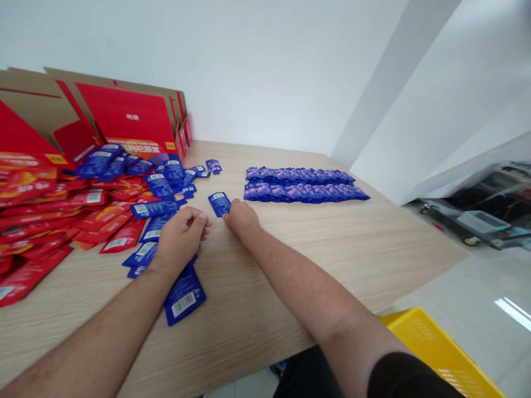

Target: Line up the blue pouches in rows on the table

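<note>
Near the middle of the table, my right hand (241, 216) is closed on the right edge of a small blue packet (219, 204), barcode side up. To its left, my left hand (183, 236) has its fingers curled over loose blue packets (155, 208); whether anything is in them is hidden. Another blue packet (185, 298) lies flat below my left wrist. Further right, two rows of overlapping blue and purple packets (307, 192) lie on the table.
A heap of red packets (45, 204) spreads over the left of the wooden table (257, 309). Open red cartons (128, 116) stand behind it by the wall. A yellow crate (435, 348) is at the lower right; a wheeled cart (481, 221) stands on the floor beyond.
</note>
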`<state>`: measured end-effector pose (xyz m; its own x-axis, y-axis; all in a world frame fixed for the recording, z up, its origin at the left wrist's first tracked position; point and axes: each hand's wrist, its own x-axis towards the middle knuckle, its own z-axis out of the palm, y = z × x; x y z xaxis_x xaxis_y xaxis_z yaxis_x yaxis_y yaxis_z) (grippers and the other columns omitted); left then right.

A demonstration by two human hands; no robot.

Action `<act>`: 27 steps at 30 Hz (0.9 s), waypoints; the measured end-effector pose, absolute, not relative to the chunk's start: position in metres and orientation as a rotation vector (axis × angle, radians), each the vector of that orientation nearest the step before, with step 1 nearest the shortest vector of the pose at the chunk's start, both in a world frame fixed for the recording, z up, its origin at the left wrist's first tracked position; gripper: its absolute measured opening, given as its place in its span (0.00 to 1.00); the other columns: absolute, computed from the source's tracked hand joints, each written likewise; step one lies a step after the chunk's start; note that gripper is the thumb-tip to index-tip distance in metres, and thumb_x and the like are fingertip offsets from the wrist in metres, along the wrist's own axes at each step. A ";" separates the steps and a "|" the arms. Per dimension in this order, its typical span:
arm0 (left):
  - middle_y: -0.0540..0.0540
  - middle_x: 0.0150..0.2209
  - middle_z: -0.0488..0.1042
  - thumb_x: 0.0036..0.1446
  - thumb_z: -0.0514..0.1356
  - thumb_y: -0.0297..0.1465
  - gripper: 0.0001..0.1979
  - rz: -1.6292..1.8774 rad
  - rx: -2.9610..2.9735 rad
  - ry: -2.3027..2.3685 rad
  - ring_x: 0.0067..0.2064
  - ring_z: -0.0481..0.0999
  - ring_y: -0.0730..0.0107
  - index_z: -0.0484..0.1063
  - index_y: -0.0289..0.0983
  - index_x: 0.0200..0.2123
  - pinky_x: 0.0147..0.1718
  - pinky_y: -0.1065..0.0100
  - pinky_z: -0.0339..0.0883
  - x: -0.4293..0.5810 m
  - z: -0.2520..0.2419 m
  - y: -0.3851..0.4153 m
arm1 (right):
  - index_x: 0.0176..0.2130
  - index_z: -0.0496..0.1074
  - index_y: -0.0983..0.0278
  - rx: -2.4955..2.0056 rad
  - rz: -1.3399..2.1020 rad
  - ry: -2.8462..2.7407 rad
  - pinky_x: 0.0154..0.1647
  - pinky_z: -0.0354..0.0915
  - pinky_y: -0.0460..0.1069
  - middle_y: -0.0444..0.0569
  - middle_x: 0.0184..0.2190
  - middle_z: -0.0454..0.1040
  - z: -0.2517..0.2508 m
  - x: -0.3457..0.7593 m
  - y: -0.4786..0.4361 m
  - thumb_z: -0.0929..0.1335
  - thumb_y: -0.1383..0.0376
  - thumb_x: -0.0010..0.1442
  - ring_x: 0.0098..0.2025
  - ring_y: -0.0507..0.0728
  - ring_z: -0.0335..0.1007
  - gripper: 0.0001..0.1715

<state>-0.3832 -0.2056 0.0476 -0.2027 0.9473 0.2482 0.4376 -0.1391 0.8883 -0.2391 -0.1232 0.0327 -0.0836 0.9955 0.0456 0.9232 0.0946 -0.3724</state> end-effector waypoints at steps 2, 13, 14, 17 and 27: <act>0.50 0.23 0.75 0.57 0.57 0.38 0.10 1.313 1.596 1.633 0.25 0.75 0.68 0.72 0.40 0.28 0.24 0.70 0.69 -0.383 0.049 -0.207 | 0.56 0.68 0.69 -1.906 0.449 -2.050 0.53 0.70 0.54 0.65 0.52 0.77 0.035 -0.237 -0.123 0.72 0.60 0.63 0.55 0.66 0.76 0.26; 0.44 0.35 0.80 0.57 0.56 0.40 0.11 1.188 1.933 1.743 0.36 0.79 0.60 0.74 0.41 0.37 0.38 0.61 0.75 -0.391 0.040 -0.199 | 0.61 0.69 0.67 -1.673 0.800 -1.672 0.49 0.74 0.50 0.56 0.49 0.80 0.037 -0.225 -0.119 0.73 0.70 0.56 0.49 0.60 0.79 0.33; 0.41 0.41 0.81 0.56 0.57 0.39 0.14 1.162 2.054 1.744 0.41 0.80 0.57 0.74 0.40 0.42 0.44 0.59 0.75 -0.392 0.036 -0.196 | 0.62 0.68 0.68 -1.610 0.921 -1.592 0.43 0.76 0.50 0.54 0.45 0.81 0.040 -0.223 -0.124 0.73 0.71 0.56 0.44 0.59 0.80 0.35; 0.34 0.58 0.74 0.53 0.59 0.36 0.28 1.084 2.364 1.672 0.58 0.74 0.48 0.70 0.35 0.57 0.59 0.51 0.68 -0.392 0.027 -0.192 | 0.61 0.66 0.69 -1.400 1.224 -1.335 0.30 0.76 0.49 0.48 0.35 0.78 0.050 -0.216 -0.142 0.72 0.74 0.55 0.32 0.55 0.77 0.35; 0.43 0.38 0.81 0.60 0.57 0.40 0.12 1.192 2.313 1.587 0.43 0.80 0.54 0.78 0.44 0.40 0.46 0.58 0.72 -0.384 0.049 -0.218 | 0.52 0.66 0.62 -1.046 1.582 -1.101 0.27 0.75 0.46 0.37 0.25 0.70 0.087 -0.215 -0.195 0.74 0.72 0.58 0.24 0.50 0.71 0.24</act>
